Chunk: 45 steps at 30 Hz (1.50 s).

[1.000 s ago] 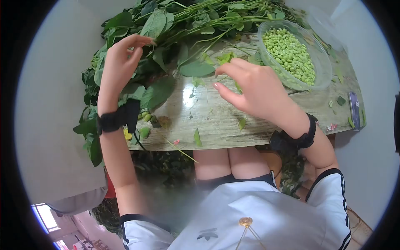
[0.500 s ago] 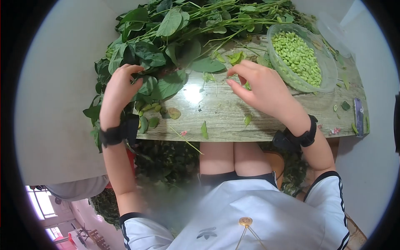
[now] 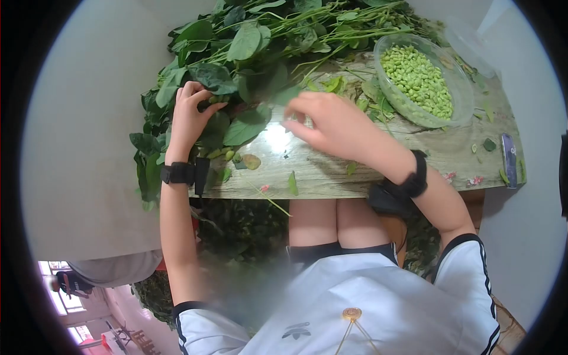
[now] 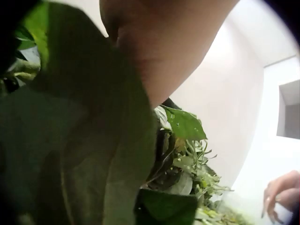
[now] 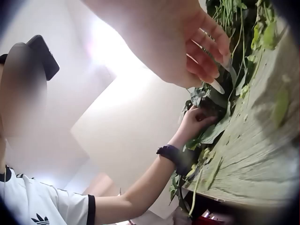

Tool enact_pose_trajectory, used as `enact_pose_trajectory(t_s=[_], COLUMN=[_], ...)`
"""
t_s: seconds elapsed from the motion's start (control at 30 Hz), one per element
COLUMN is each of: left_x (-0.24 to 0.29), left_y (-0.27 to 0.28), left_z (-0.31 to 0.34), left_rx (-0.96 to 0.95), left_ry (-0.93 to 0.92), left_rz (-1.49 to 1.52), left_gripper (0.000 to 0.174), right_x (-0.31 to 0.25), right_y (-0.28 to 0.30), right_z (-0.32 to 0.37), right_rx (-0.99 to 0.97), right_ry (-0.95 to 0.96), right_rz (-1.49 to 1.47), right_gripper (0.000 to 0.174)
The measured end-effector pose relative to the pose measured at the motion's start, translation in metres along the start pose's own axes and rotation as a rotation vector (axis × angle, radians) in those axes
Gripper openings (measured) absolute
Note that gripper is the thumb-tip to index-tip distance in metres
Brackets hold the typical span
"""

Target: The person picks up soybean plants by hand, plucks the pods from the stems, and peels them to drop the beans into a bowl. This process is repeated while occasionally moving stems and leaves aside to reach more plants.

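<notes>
Right hand (image 3: 331,121) shifted left toward left hand (image 3: 190,115), fingers loosely bent, holding nothing. Left hand grips leafy stalks (image 3: 248,41) on counter (image 3: 331,171). To right of right hand: bean bowl (image 3: 464,83).

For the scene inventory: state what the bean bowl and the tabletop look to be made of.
Bowl: clear, probably plastic, possibly glass; the beans show through its wall. Tabletop: pale wood-grain pattern with a glossy finish, judging by the bright glare spot; laminate or sealed wood, cannot tell which.
</notes>
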<state>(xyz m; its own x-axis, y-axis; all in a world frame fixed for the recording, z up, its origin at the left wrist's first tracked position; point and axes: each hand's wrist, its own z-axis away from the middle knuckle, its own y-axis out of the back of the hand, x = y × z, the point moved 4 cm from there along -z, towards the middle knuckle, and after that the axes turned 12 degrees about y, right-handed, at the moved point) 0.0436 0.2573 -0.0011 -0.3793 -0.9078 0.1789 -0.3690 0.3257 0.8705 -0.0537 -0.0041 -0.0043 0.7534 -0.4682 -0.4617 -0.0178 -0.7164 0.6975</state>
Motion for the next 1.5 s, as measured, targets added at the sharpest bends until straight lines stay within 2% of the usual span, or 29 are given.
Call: enact_pose_trajectory(t_s=[0.03,0.1,0.13,0.2,0.23,0.3,0.33,0.37,0.43,0.5,0.53,0.63,0.77,0.83,0.97,1.03,1.13,1.2,1.27,1.3,1.33,1.37,1.5], left_x=[0.004,0.014,0.020,0.034,0.040,0.041,0.037,0.031,0.026,0.019,0.018,0.019,0.015,0.016,0.019,0.023,0.019,0.022,0.026,0.025,0.027,0.029,0.027], left_y=[0.005,0.010,0.010,0.008,0.008,0.006,0.007,0.006,0.011,0.015,0.017,0.017,0.003,0.004,0.005,0.004,-0.002,-0.002,0.005,0.003,-0.001,-0.004,-0.019], left_z=[0.004,0.010,0.014,0.019,0.021,0.025,0.026,0.027,0.030,0.033,0.036,0.040,0.043,0.043,0.043,0.043,0.037,0.036,0.033,0.032,0.034,0.036,0.030], left_rx=[0.044,0.085,0.082,0.083,0.079,0.071,0.072,0.050,0.028,-0.077,-0.067,-0.120,-0.083,-0.012,0.010,0.094,0.088,0.092,0.088,0.090,0.134,0.177,0.138], left_ry=[-0.025,-0.080,-0.110,-0.148,-0.195,-0.208,-0.203,-0.170,-0.131,-0.036,-0.051,-0.001,-0.008,-0.030,-0.127,-0.159,-0.129,-0.124,-0.039,-0.044,-0.145,-0.244,-0.216], left_rz=[0.108,0.195,0.214,0.235,0.240,0.277,0.276,0.250,0.226,0.213,0.172,0.008,0.093,0.123,0.075,0.064,0.000,-0.025,0.020,0.017,-0.105,-0.228,-0.509], left_gripper=[0.028,0.026,0.025,0.025,0.025,0.028,0.028,0.030,0.032,0.033,0.031,0.024,0.019,0.015,0.018,0.024,0.031,0.032,0.028,0.028,0.027,0.027,0.024], right_x=[0.002,0.012,0.013,0.021,0.025,0.028,0.028,0.029,0.031,0.032,0.032,0.030,0.031,0.029,0.026,0.013,0.004,0.004,0.009,0.014,0.020,0.022,0.019], right_y=[-0.008,-0.032,-0.041,-0.063,-0.069,-0.080,-0.080,-0.082,-0.087,-0.091,-0.092,-0.094,-0.101,-0.102,-0.107,-0.101,-0.105,-0.102,-0.101,-0.101,-0.103,-0.102,-0.098], right_z=[-0.012,-0.037,-0.051,-0.067,-0.072,-0.076,-0.078,-0.077,-0.073,-0.071,-0.070,-0.072,-0.080,-0.088,-0.092,-0.091,-0.092,-0.092,-0.093,-0.094,-0.094,-0.095,-0.093], right_rx=[-0.001,-0.068,-0.071,-0.230,-0.233,-0.200,-0.242,-0.249,-0.229,-0.231,-0.230,-0.211,-0.262,-0.284,-0.316,-0.143,-0.189,-0.166,-0.138,-0.166,-0.196,-0.193,-0.156], right_ry=[0.004,-0.155,-0.148,-0.354,-0.350,-0.428,-0.410,-0.407,-0.380,-0.397,-0.415,-0.419,-0.534,-0.354,-0.318,-0.089,-0.065,-0.066,-0.068,-0.156,-0.243,-0.240,-0.186], right_rz=[-0.006,-0.246,-0.251,-0.311,-0.311,-0.520,-0.555,-0.554,-0.651,-0.669,-0.688,-0.688,-0.605,-0.380,-0.247,0.024,0.096,0.089,0.082,-0.008,-0.100,-0.101,-0.105], right_gripper=[0.028,0.047,0.047,0.067,0.067,0.080,0.069,0.069,0.054,0.048,0.043,0.043,0.042,0.044,0.038,0.028,0.022,0.020,0.019,0.019,0.019,0.019,0.020])
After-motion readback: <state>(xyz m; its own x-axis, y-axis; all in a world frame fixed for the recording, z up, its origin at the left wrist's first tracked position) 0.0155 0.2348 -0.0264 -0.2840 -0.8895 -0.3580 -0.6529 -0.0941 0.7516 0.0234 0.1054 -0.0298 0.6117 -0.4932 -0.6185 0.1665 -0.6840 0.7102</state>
